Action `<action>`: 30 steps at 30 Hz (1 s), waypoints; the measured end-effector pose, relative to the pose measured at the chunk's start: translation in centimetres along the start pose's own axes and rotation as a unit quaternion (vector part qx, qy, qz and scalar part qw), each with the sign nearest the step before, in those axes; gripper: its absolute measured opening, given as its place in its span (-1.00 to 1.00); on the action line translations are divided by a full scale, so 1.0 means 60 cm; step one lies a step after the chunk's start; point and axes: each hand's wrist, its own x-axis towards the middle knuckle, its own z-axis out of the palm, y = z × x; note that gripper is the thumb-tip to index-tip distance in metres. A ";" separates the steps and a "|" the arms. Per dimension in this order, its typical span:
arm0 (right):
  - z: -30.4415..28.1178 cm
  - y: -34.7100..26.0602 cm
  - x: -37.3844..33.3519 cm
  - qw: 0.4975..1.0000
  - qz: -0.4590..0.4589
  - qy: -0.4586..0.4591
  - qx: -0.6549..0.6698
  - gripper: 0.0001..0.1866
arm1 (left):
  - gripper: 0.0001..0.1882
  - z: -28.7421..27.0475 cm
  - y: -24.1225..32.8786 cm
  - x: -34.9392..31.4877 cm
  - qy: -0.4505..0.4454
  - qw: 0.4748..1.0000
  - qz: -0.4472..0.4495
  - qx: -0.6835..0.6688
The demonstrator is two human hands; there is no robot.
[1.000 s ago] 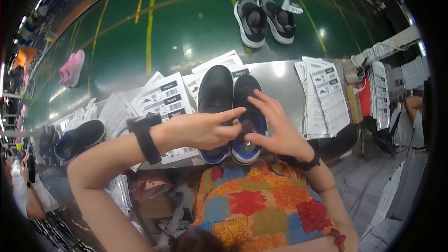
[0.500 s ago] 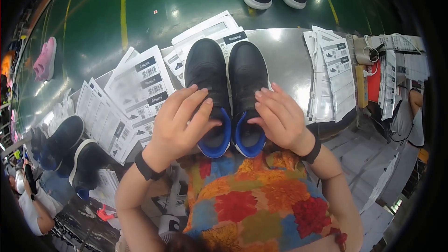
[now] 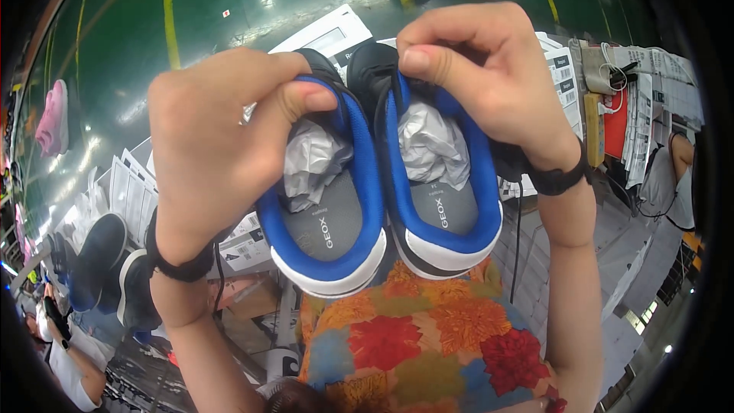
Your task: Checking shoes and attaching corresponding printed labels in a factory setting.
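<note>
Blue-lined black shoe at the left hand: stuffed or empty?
Stuffed: crumpled white paper sits inside the blue-lined black shoe, with grey insole exposed behind it.

White lettering marks the grey insoles (image 3: 325, 218) of both black, blue-lined shoes (image 3: 368, 191); white paper label sheets (image 3: 566, 80) at the edge of the green worktop (image 3: 229, 38) bear printed blocks.

I have both hands raised before the body, a gap between them. My left hand (image 3: 218, 130) shows its back, its thumb (image 3: 306, 97) pointing across toward the other hand in a pinch; how its farther fingers curl, I can't really tell. My right hand (image 3: 497, 80), slightly farther out, pinches thumb against bent fingers. Behind them, the left forearm (image 3: 195, 336) and right forearm (image 3: 569, 291) angle inward, bare.
</note>
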 end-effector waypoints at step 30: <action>0.006 -0.047 -0.136 0.994 0.043 0.005 -0.103 -0.37 | -0.27 -0.006 0.085 -0.097 -0.089 0.975 -0.203 -0.026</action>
